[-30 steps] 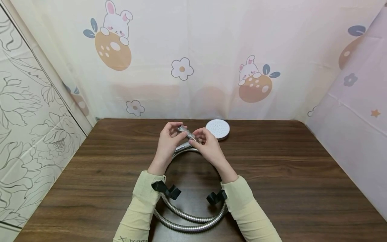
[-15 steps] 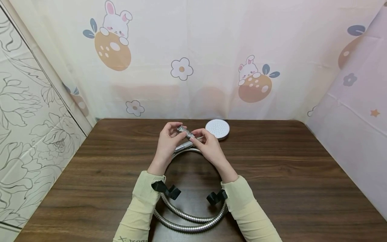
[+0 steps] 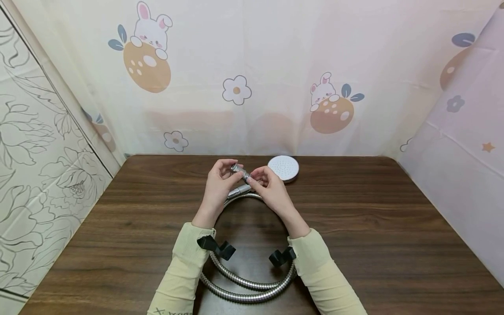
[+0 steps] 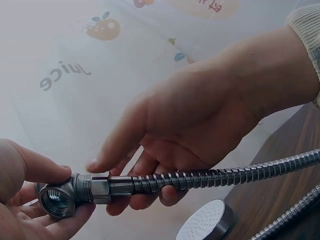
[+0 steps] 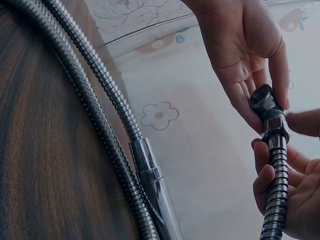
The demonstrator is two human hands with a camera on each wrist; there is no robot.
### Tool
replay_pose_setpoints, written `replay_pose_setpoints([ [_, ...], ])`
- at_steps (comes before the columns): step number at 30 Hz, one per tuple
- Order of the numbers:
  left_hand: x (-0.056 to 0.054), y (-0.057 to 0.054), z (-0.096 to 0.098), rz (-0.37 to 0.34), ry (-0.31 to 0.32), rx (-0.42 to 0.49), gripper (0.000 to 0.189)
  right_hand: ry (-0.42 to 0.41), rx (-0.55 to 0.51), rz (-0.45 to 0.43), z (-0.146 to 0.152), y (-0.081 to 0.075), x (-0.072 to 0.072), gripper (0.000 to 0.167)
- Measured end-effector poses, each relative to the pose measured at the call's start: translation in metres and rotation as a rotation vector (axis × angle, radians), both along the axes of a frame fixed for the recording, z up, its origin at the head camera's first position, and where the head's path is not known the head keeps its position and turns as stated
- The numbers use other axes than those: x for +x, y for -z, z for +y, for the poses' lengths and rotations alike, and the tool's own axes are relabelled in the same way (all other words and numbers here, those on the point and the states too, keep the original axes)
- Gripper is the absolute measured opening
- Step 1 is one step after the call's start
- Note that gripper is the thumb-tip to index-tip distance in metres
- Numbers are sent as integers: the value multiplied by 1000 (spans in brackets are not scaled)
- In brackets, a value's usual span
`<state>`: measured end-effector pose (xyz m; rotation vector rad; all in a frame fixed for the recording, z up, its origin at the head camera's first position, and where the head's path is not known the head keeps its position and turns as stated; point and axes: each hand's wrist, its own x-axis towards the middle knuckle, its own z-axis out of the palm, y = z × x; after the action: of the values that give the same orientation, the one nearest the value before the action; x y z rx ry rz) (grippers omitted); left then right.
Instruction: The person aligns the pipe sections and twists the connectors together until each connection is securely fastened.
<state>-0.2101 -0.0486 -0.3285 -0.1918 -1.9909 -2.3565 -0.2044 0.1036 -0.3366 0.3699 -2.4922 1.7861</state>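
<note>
My left hand (image 3: pixel 218 186) pinches a short metal pipe fitting (image 4: pixel 59 200) with a round threaded opening. A nut (image 4: pixel 101 189) at the end of the ribbed metal shower hose (image 4: pixel 215 177) meets this fitting, held above the table. My right hand (image 3: pixel 274 192) holds the hose at that end, its fingers curled beneath and its thumb close by the nut. How deep the nut sits on the fitting is hidden. Beyond the right hand, the round white shower head (image 3: pixel 283 167) lies face up, its chrome handle (image 3: pixel 239 190) partly behind the hands.
Loops of the hose (image 3: pixel 244 298) lie on the dark wooden table (image 3: pixel 374 227) between and under the forearms. A patterned curtain (image 3: pixel 252 122) hangs behind the back edge, with patterned panels at both sides. Black wrist mounts (image 3: pixel 282 257) sit on the cuffs.
My right fingers and thumb have shifted slightly up the hose end toward the fitting. The left hand, hose loops and shower head have stayed put.
</note>
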Motion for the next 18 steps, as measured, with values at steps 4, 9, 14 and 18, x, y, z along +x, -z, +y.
replay_pose_setpoints([
  [4,0,0,0,-7,4,-1,31,21,51,6,1,2,0,30],
  [9,1,0,0,-4,4,-3,31,18,57,7,1,3,-1,26],
  [14,1,0,-1,-2,8,-3,31,7,59,-3,3,2,-1,22],
  [18,0,-1,-1,-1,9,0,31,-12,56,9,2,2,-1,22],
])
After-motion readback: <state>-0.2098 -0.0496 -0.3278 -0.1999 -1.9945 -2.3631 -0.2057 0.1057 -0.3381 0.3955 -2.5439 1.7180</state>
